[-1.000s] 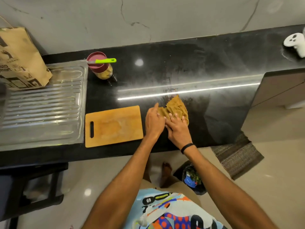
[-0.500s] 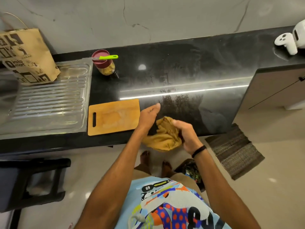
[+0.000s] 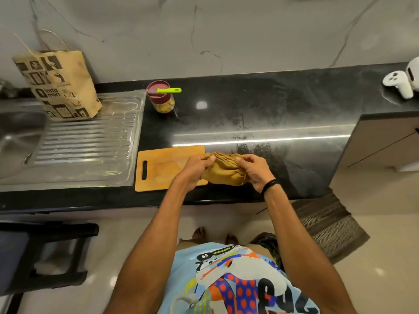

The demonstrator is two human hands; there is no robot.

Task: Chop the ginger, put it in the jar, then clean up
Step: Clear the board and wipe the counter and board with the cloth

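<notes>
You're looking at a glossy black stone countertop (image 3: 283, 103), streaked with dull smears. At the left, the ribbed metal drainboard (image 3: 86, 141) shines. The cutting board (image 3: 163, 168) is matt wood, the bunched cloth (image 3: 223, 172) soft and creased, the bag (image 3: 61, 87) crinkled brown paper, the knife handle (image 3: 169, 90) smooth green plastic.

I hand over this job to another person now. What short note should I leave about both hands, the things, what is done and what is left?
Hands: left hand and right hand both grip the bunched mustard cloth, one at each end, by the right edge of the cutting board.
Things: jar at the back of the counter, lid on, yellowish pieces inside; green-handled knife lies across its lid.
Done: ginger appears chopped and jarred.
Left: likely finish wiping, then put away board, knife and cloth.
</notes>
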